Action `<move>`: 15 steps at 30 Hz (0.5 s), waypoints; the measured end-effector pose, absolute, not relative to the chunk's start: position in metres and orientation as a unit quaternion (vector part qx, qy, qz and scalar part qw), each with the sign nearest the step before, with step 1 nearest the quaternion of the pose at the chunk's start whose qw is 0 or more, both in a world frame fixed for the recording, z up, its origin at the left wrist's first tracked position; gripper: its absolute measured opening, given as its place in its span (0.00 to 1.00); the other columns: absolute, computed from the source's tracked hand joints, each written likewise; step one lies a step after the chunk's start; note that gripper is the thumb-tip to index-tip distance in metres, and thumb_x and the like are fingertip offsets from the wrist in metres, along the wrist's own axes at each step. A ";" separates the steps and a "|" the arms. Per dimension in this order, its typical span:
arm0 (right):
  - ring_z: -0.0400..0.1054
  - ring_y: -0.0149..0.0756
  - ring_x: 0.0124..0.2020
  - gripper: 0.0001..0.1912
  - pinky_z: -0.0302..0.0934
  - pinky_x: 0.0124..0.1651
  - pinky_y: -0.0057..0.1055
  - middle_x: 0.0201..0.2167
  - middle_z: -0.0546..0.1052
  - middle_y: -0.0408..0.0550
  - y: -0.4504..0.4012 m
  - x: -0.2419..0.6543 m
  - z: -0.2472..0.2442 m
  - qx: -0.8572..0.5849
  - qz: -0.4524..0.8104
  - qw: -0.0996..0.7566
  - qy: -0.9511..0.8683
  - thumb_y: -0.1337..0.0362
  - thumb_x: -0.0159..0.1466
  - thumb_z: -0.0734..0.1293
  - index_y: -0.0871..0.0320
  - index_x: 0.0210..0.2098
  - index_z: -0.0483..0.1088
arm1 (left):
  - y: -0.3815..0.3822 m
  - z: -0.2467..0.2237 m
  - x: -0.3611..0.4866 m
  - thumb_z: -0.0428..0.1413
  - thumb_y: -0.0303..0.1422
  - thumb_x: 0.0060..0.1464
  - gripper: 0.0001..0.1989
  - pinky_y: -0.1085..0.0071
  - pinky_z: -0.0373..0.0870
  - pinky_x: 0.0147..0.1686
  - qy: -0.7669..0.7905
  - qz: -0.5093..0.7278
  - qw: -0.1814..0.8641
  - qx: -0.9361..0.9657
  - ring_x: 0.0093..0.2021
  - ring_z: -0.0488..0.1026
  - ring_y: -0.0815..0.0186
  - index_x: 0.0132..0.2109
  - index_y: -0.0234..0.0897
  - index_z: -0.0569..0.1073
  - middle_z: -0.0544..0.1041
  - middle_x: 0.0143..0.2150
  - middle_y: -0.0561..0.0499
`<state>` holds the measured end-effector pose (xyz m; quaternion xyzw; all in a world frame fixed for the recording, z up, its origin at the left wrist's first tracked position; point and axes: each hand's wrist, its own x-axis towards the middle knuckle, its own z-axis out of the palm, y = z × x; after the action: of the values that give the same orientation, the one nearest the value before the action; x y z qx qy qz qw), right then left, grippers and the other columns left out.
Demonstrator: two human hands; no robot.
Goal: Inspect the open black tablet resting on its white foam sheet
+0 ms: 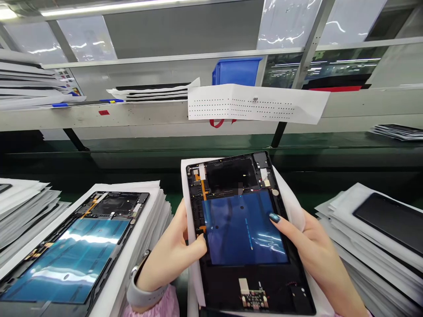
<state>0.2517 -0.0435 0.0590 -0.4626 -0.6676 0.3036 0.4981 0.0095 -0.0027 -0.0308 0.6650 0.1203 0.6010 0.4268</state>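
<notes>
An opened tablet housing (244, 237), with a blue film-covered panel, orange flex strips and a small green circuit board, is tilted up in front of me on a white sheet (292, 193). My left hand (175, 255) grips its left edge, thumb by the lower orange strip. On the right edge, my right hand (317, 255) holds both tablet and sheet, its thumb lying on the blue panel. The fingers behind the tablet are mostly hidden.
A similar opened tablet (76, 251) lies on a paper-layered stack at left. More layered sheets (23, 211) stand far left. At right, a dark panel (393, 220) tops another stack. The shelf (148, 115) ahead bears papers and a blue bin (236, 71).
</notes>
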 end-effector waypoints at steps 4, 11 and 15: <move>0.74 0.31 0.38 0.46 0.73 0.41 0.21 0.51 0.76 0.58 -0.041 0.256 0.059 -0.452 0.306 0.494 -0.676 0.43 0.67 0.72 0.61 0.72 0.54 | -0.011 -0.030 0.013 0.56 0.33 0.64 0.29 0.82 0.71 0.53 0.159 0.642 0.455 0.596 0.47 0.71 0.74 0.69 0.38 0.59 0.67 0.64 0.49; 0.76 0.52 0.46 0.40 0.74 0.47 0.40 0.46 0.78 0.59 -0.047 0.249 0.070 -0.456 0.225 0.533 -0.677 0.42 0.60 0.75 0.60 0.63 0.73 | -0.010 -0.028 0.023 0.60 0.47 0.65 0.36 0.78 0.71 0.54 0.123 0.681 0.451 0.563 0.60 0.70 0.60 0.73 0.39 0.63 0.68 0.65 0.44; 0.74 0.55 0.51 0.41 0.72 0.54 0.45 0.44 0.78 0.60 -0.051 0.241 0.083 -0.437 0.193 0.548 -0.687 0.42 0.57 0.76 0.60 0.62 0.75 | -0.014 -0.005 0.026 0.61 0.50 0.59 0.38 0.62 0.71 0.59 0.088 0.716 0.472 0.506 0.61 0.70 0.48 0.69 0.31 0.69 0.75 0.56 0.38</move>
<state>0.2412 -0.0510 0.0830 -0.4366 -0.6867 0.1928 0.5483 0.0263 -0.0138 -0.0048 0.5060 0.0885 0.7162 0.4725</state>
